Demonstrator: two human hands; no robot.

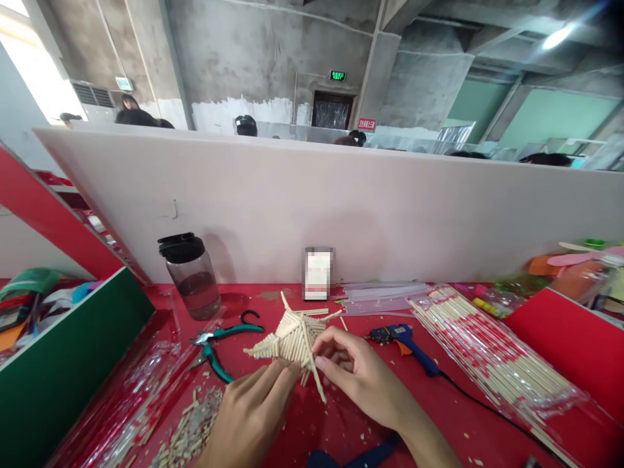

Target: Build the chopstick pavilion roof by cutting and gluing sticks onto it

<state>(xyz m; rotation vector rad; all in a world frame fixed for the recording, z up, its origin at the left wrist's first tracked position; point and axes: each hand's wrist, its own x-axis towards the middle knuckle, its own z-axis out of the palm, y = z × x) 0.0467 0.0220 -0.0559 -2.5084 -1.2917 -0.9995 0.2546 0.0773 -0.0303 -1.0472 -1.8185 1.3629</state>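
A star-like piece built from glued wooden sticks (292,335) lies on the red table (341,416) in front of me. My left hand (253,409) presses its fingertips against the piece's near edge. My right hand (355,374) pinches a single loose-looking stick that juts down from the piece. Both hands are closed on the stick work. Green-handled pliers (219,344) lie just left of it, and a blue glue gun (402,341) lies to its right with a black cord trailing off.
A dark-lidded clear bottle (192,276) stands at the back left. A wrapped pack of long sticks (492,357) lies on the right, and cut stick scraps (188,429) lie near left. A white partition (341,208) closes the back; green and red bins flank the sides.
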